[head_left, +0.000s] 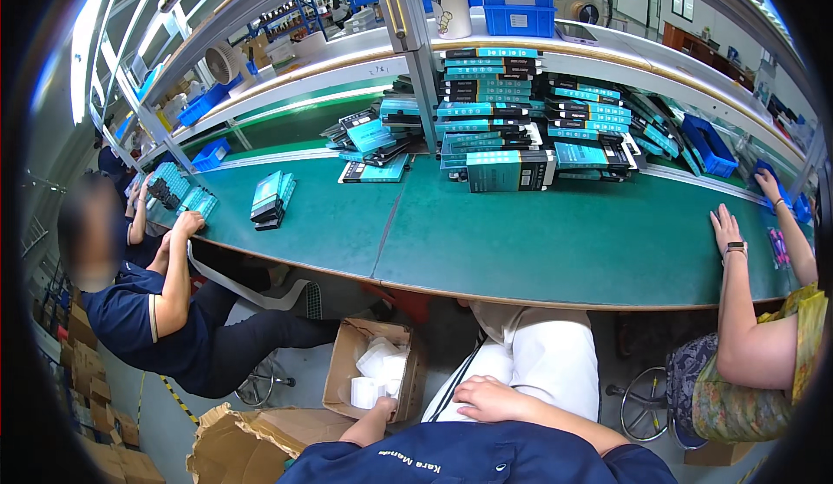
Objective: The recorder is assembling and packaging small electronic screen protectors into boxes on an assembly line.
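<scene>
My left hand (379, 409) is low at the near edge of an open cardboard box (337, 375) beside my left leg. Inside the box lie white, thin-looking pieces (379, 361), one of them right by this hand. Its fingers are mostly hidden, so whether it grips a piece does not show. My right hand (490, 398) rests flat on my lap, fingers loosely stretched and nothing in them. Ahead on the green table (486, 250) stand stacks of flat teal-and-black boxes (490, 119), with one larger box (510, 171) facing me in front.
At the left, a person (160, 302) handles small teal boxes (178, 190); a short stack (272, 197) lies nearby. To the right, another person's hand (727, 228) rests on the table. A blue bin (710, 147) leans at the back right. Torn cardboard (252, 436) lies beside me.
</scene>
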`<act>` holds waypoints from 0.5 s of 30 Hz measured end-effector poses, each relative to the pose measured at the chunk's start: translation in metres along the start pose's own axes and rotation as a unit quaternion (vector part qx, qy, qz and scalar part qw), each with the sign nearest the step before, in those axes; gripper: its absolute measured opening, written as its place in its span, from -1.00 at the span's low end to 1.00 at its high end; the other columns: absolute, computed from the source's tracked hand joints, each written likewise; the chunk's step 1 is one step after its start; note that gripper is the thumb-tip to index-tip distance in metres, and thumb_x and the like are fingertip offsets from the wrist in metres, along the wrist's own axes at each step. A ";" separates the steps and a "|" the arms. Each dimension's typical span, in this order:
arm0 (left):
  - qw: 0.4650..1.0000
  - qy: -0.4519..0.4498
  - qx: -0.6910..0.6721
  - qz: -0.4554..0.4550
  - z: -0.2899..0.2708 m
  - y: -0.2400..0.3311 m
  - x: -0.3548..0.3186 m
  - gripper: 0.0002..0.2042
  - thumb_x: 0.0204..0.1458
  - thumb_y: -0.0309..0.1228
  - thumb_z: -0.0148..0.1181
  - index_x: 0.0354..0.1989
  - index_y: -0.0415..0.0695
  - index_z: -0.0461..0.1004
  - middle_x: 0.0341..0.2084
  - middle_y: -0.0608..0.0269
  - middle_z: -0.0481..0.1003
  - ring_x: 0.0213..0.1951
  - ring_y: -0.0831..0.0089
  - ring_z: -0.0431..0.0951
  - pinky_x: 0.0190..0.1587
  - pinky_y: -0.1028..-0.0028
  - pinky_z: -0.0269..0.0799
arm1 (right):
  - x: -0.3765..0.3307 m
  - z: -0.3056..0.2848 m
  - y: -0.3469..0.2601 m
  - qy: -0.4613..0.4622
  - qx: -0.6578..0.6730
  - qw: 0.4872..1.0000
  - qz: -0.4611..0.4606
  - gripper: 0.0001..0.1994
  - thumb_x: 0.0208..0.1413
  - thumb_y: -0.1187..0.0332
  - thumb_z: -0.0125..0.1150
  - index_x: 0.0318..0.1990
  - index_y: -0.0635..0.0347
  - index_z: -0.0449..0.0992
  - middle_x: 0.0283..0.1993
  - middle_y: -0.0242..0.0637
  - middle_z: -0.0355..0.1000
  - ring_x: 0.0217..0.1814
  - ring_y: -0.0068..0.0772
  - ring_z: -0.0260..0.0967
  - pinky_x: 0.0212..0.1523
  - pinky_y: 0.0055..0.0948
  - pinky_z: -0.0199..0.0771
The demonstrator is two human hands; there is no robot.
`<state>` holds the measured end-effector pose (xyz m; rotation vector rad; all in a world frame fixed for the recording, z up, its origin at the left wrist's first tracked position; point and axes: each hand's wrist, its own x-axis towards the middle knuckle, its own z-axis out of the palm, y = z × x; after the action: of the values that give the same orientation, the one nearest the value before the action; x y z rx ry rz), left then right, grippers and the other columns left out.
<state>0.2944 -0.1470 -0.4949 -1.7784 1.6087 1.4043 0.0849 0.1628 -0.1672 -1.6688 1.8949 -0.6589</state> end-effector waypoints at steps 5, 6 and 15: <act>0.996 -0.058 -0.042 -0.044 0.017 0.012 -0.006 -0.66 0.10 -0.46 0.00 -0.04 -0.49 0.43 -0.14 -0.11 0.51 -0.18 0.13 0.57 -0.27 0.21 0.46 | 0.000 -0.003 0.002 -0.036 0.002 0.999 0.030 -0.63 0.21 0.13 0.11 0.04 0.16 0.53 0.15 -0.22 0.41 0.29 -0.18 0.24 0.30 -0.19 0.16; 0.996 -0.057 -0.043 -0.044 0.019 0.011 -0.009 -0.66 0.10 -0.46 0.00 -0.04 -0.49 0.43 -0.14 -0.11 0.51 -0.18 0.13 0.57 -0.27 0.21 0.46 | 0.000 -0.003 0.001 -0.039 0.002 0.999 0.030 -0.63 0.21 0.13 0.11 0.04 0.16 0.52 0.16 -0.22 0.41 0.29 -0.18 0.24 0.30 -0.19 0.16; 0.999 0.021 0.020 0.031 0.027 0.004 -0.009 -0.67 0.11 -0.51 -0.10 -0.04 -0.49 0.44 -0.29 -0.11 0.52 -0.29 0.11 0.59 -0.40 0.16 0.42 | 0.001 -0.008 -0.004 -0.037 0.003 0.999 0.031 -0.63 0.20 0.13 0.11 0.04 0.15 0.53 0.14 -0.23 0.42 0.28 -0.18 0.25 0.28 -0.17 0.18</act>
<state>0.2802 -0.1218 -0.4980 -1.7594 1.7160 1.3609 0.0824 0.1614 -0.1593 -1.6015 1.8833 -0.5689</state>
